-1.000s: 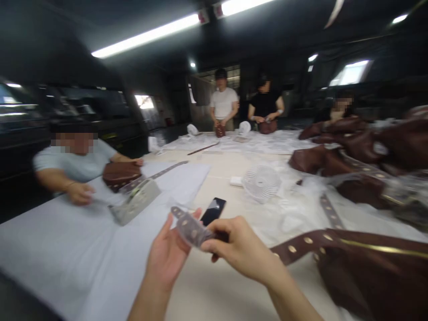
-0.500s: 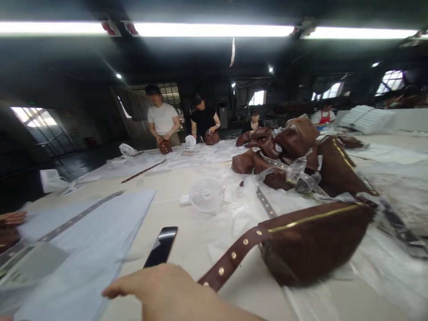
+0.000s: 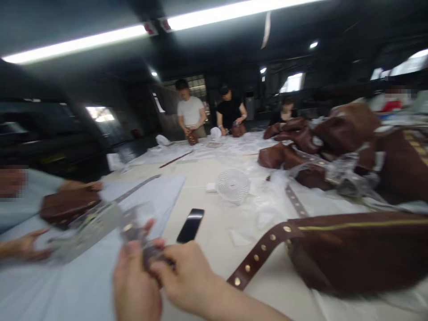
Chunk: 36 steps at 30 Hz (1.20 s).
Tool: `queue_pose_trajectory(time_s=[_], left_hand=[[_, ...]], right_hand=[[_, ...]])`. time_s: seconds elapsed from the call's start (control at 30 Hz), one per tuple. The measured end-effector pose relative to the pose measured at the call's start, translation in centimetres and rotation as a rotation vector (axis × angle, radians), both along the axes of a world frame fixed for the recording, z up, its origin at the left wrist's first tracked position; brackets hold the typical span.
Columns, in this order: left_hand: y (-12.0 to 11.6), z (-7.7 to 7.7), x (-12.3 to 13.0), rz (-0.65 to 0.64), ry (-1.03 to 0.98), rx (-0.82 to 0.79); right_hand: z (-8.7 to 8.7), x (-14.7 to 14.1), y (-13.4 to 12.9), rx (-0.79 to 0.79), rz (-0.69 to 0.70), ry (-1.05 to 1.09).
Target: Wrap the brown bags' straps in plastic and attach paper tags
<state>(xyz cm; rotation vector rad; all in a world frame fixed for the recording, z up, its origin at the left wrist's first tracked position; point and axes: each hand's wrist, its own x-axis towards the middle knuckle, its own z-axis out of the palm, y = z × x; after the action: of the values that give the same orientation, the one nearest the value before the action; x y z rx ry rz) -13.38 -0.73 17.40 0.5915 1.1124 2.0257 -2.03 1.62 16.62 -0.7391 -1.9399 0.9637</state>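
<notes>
My left hand (image 3: 137, 283) and my right hand (image 3: 189, 278) meet low in the head view, both closed on a brown strap end (image 3: 150, 255) with clear plastic film (image 3: 132, 223) around it. Motion blur hides its finer detail. To the right lies a dark brown bag (image 3: 361, 254) with a gold zipper along its top. From its left corner a brown strap with gold studs (image 3: 256, 257) runs down behind my right forearm; whether it joins the piece in my hands I cannot tell. A phone (image 3: 191, 225) lies just beyond my right hand.
A white fan (image 3: 233, 185) stands mid-table. Brown bags (image 3: 310, 147) are heaped at the right with plastic wrap. At left, a co-worker's hand (image 3: 28, 247) is near a plastic-wrapped grey piece (image 3: 87, 232) and another brown bag (image 3: 68, 205). Several people are across the table.
My view has swung left. My left hand has come into sight, and my right hand, stretched out before, now grips the plastic-covered strap end together with it. The co-worker at left shows more.
</notes>
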Motion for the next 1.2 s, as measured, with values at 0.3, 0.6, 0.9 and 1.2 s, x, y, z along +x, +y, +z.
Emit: queue_pose_trajectory(time_s=[0.3, 0.6, 0.9, 1.2], left_hand=[[1.7, 3.2, -2.6, -0.068, -0.334, 0.052], [0.3, 0.3, 0.2, -0.175, -0.064, 0.169], [0.9, 1.1, -2.2, 0.115, 0.040, 0.032], [0.8, 2.6, -0.3, -0.244, 0.014, 0.093]], right_hand=[[-0.9, 0.3, 0.1, -0.032, 0.247, -0.052], [-2.1, 0.4, 1.2, -0.040, 0.147, 0.070], [-1.2, 1.0, 1.5, -0.094, 0.265, -0.032], [-1.2, 0.1, 1.6, -0.130, 0.343, 0.304]])
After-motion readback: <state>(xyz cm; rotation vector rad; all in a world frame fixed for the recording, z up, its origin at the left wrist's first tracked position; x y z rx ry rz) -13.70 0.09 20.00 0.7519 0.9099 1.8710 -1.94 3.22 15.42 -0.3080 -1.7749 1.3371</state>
